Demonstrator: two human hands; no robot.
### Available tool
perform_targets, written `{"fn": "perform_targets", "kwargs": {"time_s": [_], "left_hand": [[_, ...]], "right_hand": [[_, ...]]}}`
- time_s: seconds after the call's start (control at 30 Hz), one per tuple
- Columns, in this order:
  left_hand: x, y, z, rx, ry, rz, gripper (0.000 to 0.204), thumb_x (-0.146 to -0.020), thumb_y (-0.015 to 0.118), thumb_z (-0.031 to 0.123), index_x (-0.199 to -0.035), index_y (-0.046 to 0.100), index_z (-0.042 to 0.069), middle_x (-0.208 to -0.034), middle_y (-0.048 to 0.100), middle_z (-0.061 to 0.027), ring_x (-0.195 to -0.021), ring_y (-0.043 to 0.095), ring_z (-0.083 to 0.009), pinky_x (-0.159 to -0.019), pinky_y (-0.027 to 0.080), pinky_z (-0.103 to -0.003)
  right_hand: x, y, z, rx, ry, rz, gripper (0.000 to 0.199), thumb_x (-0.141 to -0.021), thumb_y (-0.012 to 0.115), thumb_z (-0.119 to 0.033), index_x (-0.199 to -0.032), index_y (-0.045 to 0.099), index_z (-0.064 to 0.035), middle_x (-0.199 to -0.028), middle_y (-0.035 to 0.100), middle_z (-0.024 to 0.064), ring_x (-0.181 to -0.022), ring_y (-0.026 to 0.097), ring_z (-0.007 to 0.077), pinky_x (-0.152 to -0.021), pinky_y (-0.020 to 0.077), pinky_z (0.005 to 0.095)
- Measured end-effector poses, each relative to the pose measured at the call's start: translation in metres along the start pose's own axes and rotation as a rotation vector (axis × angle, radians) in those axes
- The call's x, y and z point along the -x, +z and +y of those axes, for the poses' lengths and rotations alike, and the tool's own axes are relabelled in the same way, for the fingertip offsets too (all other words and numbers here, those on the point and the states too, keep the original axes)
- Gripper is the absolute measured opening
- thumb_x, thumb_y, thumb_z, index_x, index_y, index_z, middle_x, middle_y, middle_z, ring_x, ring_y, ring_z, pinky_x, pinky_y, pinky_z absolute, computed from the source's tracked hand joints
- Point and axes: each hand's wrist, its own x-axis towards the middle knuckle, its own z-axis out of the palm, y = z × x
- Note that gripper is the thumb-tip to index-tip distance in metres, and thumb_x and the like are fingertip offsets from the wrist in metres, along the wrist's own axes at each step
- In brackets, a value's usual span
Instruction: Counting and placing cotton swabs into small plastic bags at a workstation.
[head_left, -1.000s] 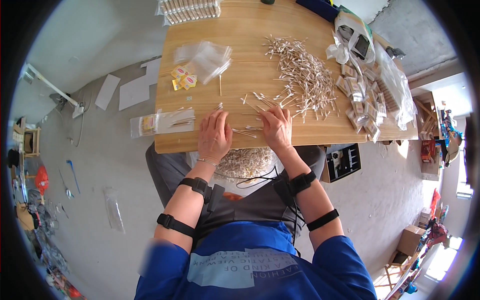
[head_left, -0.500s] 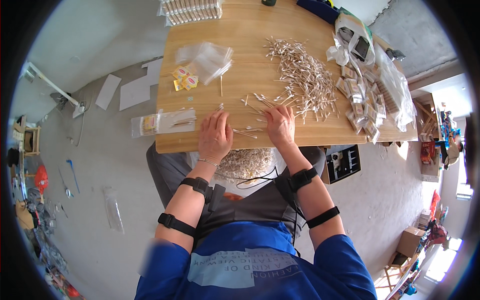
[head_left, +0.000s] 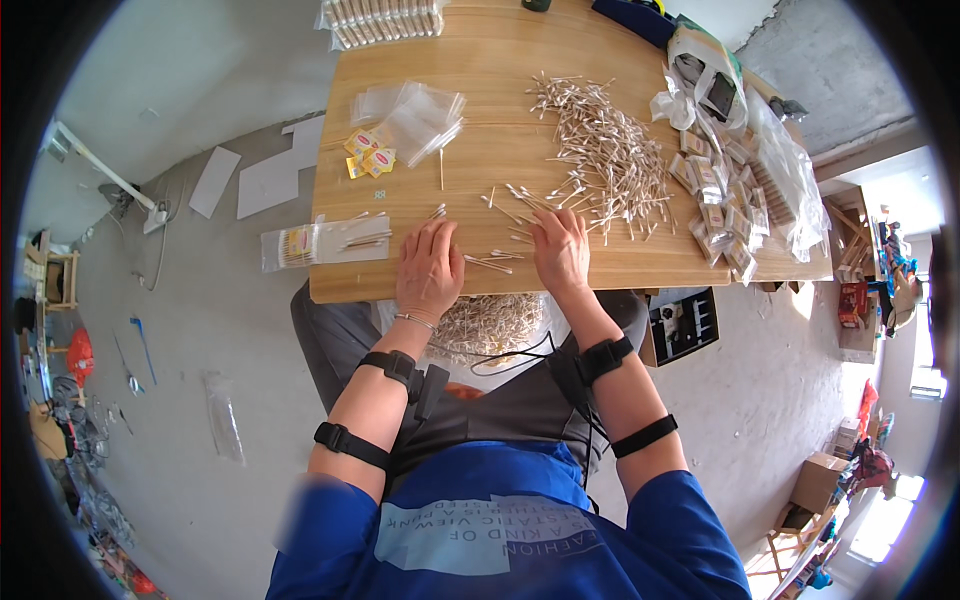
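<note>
My left hand (head_left: 430, 268) lies palm down near the front edge of a wooden table (head_left: 500, 90), fingers close together, with a few cotton swabs (head_left: 488, 263) just to its right. My right hand (head_left: 562, 250) rests flat beside it, fingertips touching scattered swabs. A big heap of cotton swabs (head_left: 610, 150) spreads beyond the right hand. Whether either hand pinches a swab is hidden. A filled clear packet of swabs (head_left: 325, 242) lies left of my left hand.
Empty clear bags (head_left: 415, 112) and small yellow labels (head_left: 368, 160) lie at the table's left middle. Packed swab packets (head_left: 725, 215) pile at the right edge under plastic bags (head_left: 700, 75). A bag of swabs (head_left: 490, 325) sits in my lap. Paper sheets (head_left: 265, 182) lie on the floor.
Both hands stay at the front edge; the fingers shifted slightly among the loose swabs. The view sits a little closer.
</note>
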Motion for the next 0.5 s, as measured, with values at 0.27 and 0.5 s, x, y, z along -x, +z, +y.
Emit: {"fn": "perform_targets", "kwargs": {"time_s": [0.27, 0.5], "left_hand": [[0.002, 0.0, -0.001, 0.004, -0.013, 0.002, 0.035, -0.084, 0.059, 0.01, -0.119, 0.057, 0.007, -0.12, 0.058, -0.0098, -0.116, 0.051, -0.0298, -0.099, 0.041, -0.043], [0.0, -0.001, 0.0, 0.02, 0.007, 0.012, 0.036, -0.082, 0.06, 0.008, -0.117, 0.057, 0.008, -0.118, 0.059, -0.0092, -0.115, 0.053, -0.0302, -0.098, 0.042, -0.043]], "right_hand": [[0.011, -0.001, 0.007, 0.024, 0.058, -0.036, 0.008, -0.081, 0.067, -0.009, -0.089, 0.067, -0.0081, -0.092, 0.058, 0.0097, -0.093, 0.054, 0.0335, -0.085, 0.0457, 0.0437], [0.022, 0.004, -0.006, -0.036, 0.04, -0.031, 0.007, -0.081, 0.066, -0.009, -0.088, 0.066, -0.0076, -0.091, 0.057, 0.0112, -0.094, 0.053, 0.0341, -0.086, 0.0444, 0.0452]]}}
